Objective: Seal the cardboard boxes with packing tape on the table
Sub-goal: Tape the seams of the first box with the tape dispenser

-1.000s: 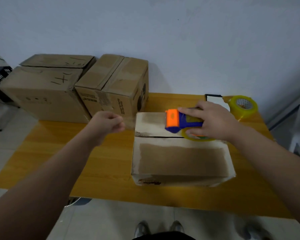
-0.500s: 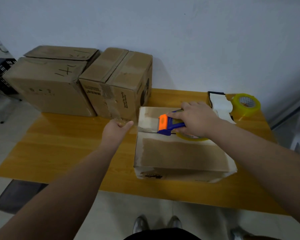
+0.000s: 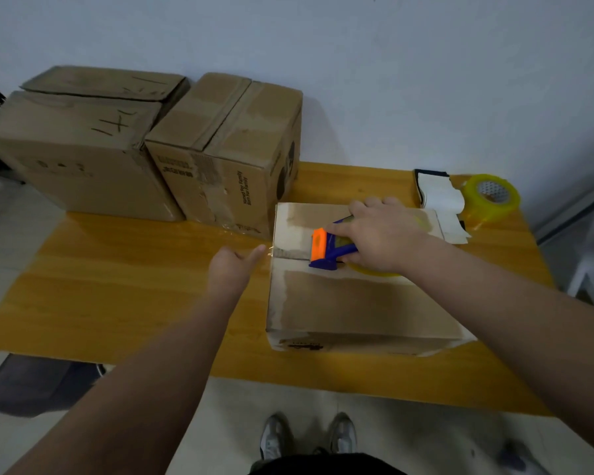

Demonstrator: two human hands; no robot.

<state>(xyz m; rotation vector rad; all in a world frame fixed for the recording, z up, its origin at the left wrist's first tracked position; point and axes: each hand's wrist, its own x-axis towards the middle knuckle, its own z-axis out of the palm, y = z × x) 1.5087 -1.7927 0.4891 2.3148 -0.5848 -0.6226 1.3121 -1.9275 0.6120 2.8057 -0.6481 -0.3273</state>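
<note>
A flat cardboard box (image 3: 357, 303) lies on the wooden table (image 3: 117, 286) in front of me, its top seam running left to right. My right hand (image 3: 381, 238) grips a blue and orange tape dispenser (image 3: 326, 250) that sits on that seam near the box's left end. The dispenser's yellowish roll is mostly hidden under my palm. My left hand (image 3: 230, 272) is just off the box's left edge. Its thumb and forefinger pinch what looks like the free end of the clear tape (image 3: 268, 251), which glints there.
Two taller cardboard boxes (image 3: 76, 159) (image 3: 227, 149) stand side by side at the table's back left. A spare yellow tape roll (image 3: 492, 198) and a white folded item (image 3: 441, 200) lie at the back right. A dark seat (image 3: 31, 382) sits below the table's left front edge.
My right hand has slid the dispenser leftward along the seam. My left hand has moved right, closer to the box's left edge. The head view has shifted slightly.
</note>
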